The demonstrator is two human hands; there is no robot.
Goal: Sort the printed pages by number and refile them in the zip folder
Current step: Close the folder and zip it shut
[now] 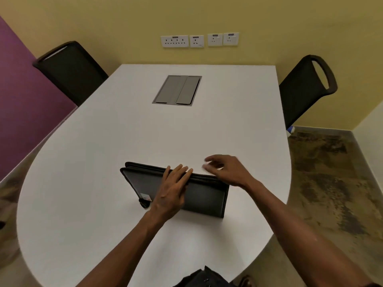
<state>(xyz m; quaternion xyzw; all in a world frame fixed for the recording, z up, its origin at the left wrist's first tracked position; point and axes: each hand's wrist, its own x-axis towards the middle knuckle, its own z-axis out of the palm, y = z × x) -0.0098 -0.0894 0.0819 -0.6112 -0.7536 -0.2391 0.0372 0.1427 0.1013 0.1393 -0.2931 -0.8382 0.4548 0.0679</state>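
- A black chair [70, 69] stood in the upper left of the frame, next to a purple wall [22, 104]
- A big white table [145, 141] filled the middle of the frame
- A black zip folder [136, 179] lay flat and closed on the table, low in the middle of the frame
- The left hand [172, 191] lay flat on top of the folder, with its fingers straight and close together, reaching to the far edge
- A grey flap cover [178, 90] sat in the table top, up in the middle
- White wall plugs [199, 40] were in a row on the yellow wall at the top
- The right hand [226, 170] was just past the folder's far right edge; it was blurry, with fingers loosely spread and nothing in it
- Another black chair [302, 90] stood in the upper right
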